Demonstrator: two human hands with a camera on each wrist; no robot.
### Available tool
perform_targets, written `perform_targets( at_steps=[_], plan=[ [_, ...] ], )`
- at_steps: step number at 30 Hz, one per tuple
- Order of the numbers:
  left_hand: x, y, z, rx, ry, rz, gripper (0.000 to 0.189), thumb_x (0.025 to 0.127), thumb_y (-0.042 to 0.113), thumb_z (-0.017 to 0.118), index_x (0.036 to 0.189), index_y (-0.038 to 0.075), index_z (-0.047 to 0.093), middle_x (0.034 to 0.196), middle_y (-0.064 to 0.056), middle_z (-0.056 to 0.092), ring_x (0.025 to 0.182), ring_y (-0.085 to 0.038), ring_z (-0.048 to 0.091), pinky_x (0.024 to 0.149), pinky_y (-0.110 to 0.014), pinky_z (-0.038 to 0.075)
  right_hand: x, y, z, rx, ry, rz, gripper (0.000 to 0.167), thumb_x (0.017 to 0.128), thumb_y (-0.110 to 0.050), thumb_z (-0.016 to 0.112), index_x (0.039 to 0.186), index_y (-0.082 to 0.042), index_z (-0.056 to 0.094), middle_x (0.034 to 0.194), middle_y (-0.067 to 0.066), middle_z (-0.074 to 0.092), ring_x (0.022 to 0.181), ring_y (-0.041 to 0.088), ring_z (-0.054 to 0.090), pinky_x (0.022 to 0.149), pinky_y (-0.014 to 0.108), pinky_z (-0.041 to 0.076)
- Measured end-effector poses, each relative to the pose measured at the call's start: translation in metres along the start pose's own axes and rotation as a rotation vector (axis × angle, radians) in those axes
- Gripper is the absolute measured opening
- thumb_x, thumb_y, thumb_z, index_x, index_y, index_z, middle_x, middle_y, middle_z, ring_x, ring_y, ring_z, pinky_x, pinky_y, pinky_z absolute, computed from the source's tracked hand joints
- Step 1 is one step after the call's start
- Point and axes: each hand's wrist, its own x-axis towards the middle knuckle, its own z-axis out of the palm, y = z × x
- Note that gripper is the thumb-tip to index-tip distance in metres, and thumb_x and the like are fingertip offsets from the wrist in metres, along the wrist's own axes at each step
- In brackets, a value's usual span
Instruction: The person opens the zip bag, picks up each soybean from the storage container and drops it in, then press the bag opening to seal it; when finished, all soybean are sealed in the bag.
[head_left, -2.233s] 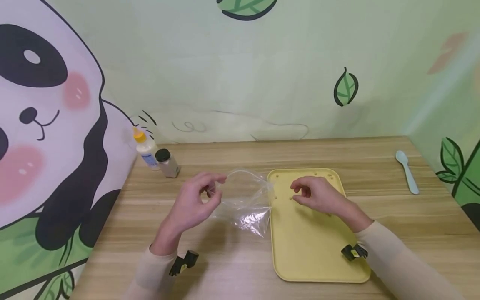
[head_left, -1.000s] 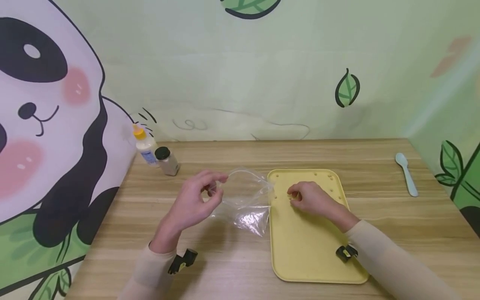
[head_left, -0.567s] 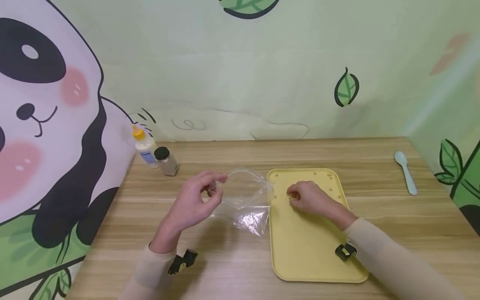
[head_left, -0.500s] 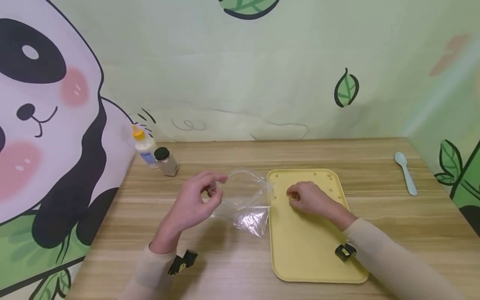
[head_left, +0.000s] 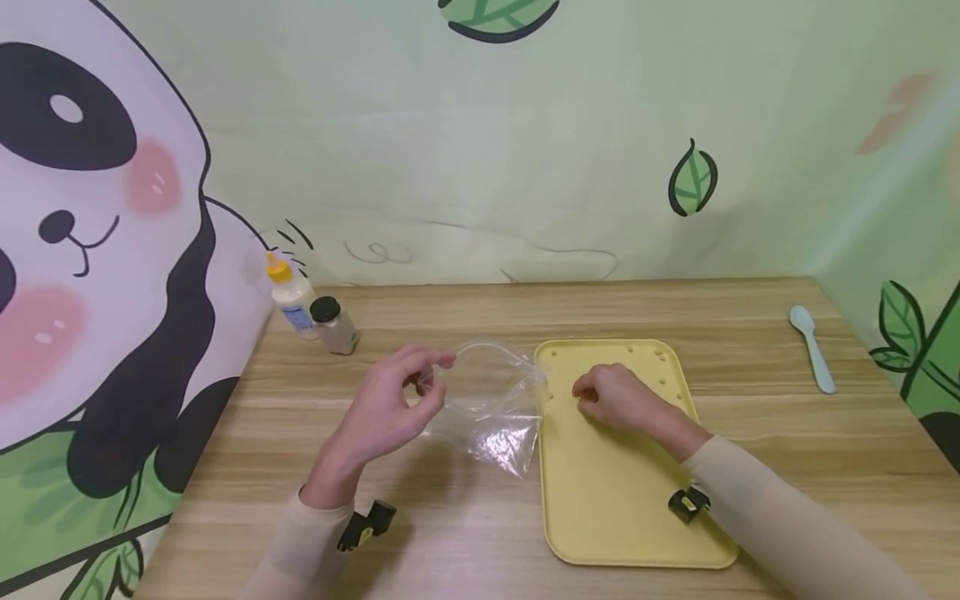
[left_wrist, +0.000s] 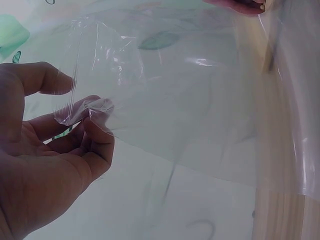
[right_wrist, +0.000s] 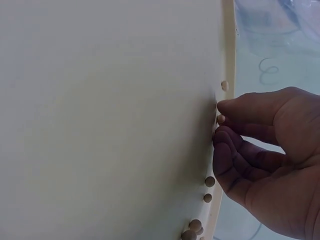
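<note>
My left hand (head_left: pixel 390 404) grips the edge of a clear zip bag (head_left: pixel 498 442), whose mouth gapes toward the tray. In the left wrist view, crumpled film (left_wrist: pixel 100 107) is caught among the curled fingers. Down on the yellow tray (head_left: pixel 622 508), my right hand (head_left: pixel 626 398) has its thumb and fingertips closed about a small round tan ball (right_wrist: pixel 221 119). Another ball (right_wrist: pixel 225 85) lies by the tray's edge just beyond the thumb. Several more balls (right_wrist: pixel 209 181) lie on the other side of the fingers.
A pale blue spoon (head_left: pixel 813 348) lies on the wooden table (head_left: pixel 465 533) at the right. At the back left stand a white bottle (head_left: pixel 292 300) with a yellow nozzle and a small black-lidded jar (head_left: pixel 335 329). A painted wall (head_left: pixel 480 167) rises behind the table.
My right hand has come down and left onto the tray from just above it, and its fingers have drawn together around a ball. The left hand and the bag have stayed in place.
</note>
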Motion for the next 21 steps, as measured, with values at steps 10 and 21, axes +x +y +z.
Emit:
perform_targets(
  at_steps=[10,21],
  plan=[
    [-0.001,-0.0001,0.0,0.003,-0.004,0.013,0.031,0.083,0.002,0.064,0.113,0.002,0.067,0.097,-0.003,0.065,0.075,-0.009,0.056,0.071,-0.026,0.054,0.0003,-0.003,-0.0009,-0.002,-0.038,0.007,0.006,0.083,-0.005,0.067,0.083,-0.008,0.072,0.079,0.0,0.069,0.072,0.011,0.061,0.067,0.028,0.052],
    [0.0002,-0.0013,-0.0015,0.015,0.002,0.026,0.031,0.083,0.002,0.064,0.113,0.003,0.067,0.094,-0.002,0.065,0.074,-0.009,0.056,0.071,-0.025,0.054,0.0003,-0.0006,-0.0018,0.001,-0.017,-0.007,0.007,0.082,-0.004,0.067,0.079,-0.01,0.071,0.075,-0.003,0.067,0.07,0.008,0.058,0.065,0.027,0.05]
  ],
)
